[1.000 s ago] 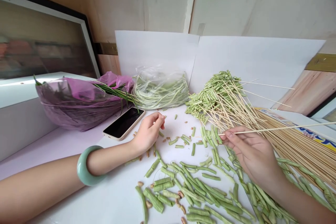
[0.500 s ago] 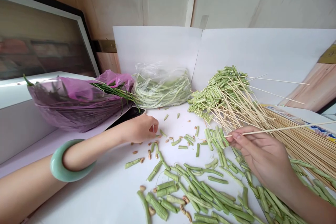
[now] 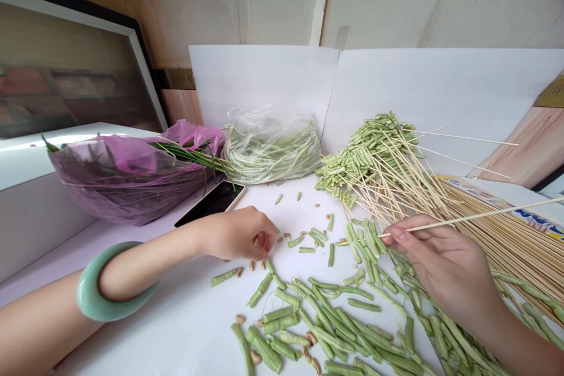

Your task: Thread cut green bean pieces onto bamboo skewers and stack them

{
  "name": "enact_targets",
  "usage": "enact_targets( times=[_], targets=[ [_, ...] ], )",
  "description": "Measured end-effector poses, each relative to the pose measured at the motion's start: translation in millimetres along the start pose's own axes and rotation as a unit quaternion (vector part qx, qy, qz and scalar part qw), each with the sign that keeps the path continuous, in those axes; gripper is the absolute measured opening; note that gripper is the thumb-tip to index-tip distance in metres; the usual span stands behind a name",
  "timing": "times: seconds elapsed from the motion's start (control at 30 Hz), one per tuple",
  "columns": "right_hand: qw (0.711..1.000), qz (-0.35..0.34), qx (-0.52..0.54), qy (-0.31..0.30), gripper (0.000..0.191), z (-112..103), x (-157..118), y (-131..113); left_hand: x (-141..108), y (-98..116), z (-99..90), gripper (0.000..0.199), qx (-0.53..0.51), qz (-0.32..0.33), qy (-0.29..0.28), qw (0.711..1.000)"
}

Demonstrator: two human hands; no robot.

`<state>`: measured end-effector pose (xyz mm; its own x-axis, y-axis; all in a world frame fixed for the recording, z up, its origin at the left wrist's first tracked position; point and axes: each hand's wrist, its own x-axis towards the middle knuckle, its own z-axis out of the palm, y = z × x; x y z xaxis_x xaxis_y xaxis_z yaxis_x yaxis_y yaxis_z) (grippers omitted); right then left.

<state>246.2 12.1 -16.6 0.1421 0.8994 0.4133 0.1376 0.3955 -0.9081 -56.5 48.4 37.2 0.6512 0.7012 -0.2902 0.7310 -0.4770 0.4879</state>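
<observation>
My right hand (image 3: 440, 261) pinches a thin bamboo skewer (image 3: 484, 216) between thumb and fingers. The skewer points left, its tip close to some cut green bean pieces (image 3: 363, 241); whether any are threaded on it I cannot tell. My left hand (image 3: 242, 232), below a green bangle (image 3: 112, 282), is curled with its fingertips together just over the white table (image 3: 185, 317). Whatever those fingers might hold is hidden. Short bean pieces (image 3: 328, 311) and brown loose seeds (image 3: 317, 364) lie scattered between and in front of the hands.
Behind my left arm are a phone (image 3: 211, 205) and a purple bag of greens (image 3: 127, 188). A clear bag of long beans (image 3: 273, 150) stands at the back. Bean-loaded skewers (image 3: 374, 147) are piled at back right, beside a bundle of bare skewers (image 3: 506, 241).
My left hand has moved slightly right and toward me, uncovering more of the phone. The right hand keeps its grip on the skewer, almost in place.
</observation>
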Motion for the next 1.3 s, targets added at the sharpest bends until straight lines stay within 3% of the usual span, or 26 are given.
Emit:
enact_targets(
  times=[0.1,0.27,0.5,0.6,0.7,0.8,0.9,0.97,1.07,1.3],
  targets=[
    [1.0,-0.007,-0.002,-0.006,0.012,-1,0,-2,-5,7,-3.3,0.017,-0.027,-0.023,-0.051,0.998],
    [1.0,-0.023,-0.012,-0.013,0.009,0,0,-9,-12,16,0.2,0.029,-0.014,-0.021,-0.05,0.998],
    [0.998,-0.042,-0.025,-0.027,0.007,4,-4,-14,-9,15,9.3,0.008,-0.026,-0.018,-0.066,0.997],
    [0.998,-0.048,-0.031,-0.033,0.005,6,-10,-19,-5,12,8.4,0.006,-0.108,-0.002,-0.028,0.994],
    [0.994,-0.091,-0.044,-0.052,0.009,8,-16,-27,2,10,14.7,0.004,-0.289,0.032,-0.016,0.957],
    [0.984,-0.143,-0.051,-0.091,0.011,12,-24,-37,11,11,28.9,0.012,-0.488,0.064,0.0,0.87],
    [0.973,-0.178,-0.075,-0.126,0.014,15,-30,-45,17,14,42.2,0.022,-0.591,0.072,0.006,0.803],
    [0.966,-0.199,-0.092,-0.134,0.014,16,-32,-47,19,16,47.4,0.024,-0.627,0.076,0.009,0.775],
    [0.962,-0.216,-0.103,-0.134,0.013,16,-34,-45,20,16,50.7,0.025,-0.646,0.081,0.013,0.759],
    [0.955,-0.228,-0.136,-0.133,0.013,15,-36,-44,20,15,51.0,0.023,-0.645,0.081,0.011,0.76]
  ],
)
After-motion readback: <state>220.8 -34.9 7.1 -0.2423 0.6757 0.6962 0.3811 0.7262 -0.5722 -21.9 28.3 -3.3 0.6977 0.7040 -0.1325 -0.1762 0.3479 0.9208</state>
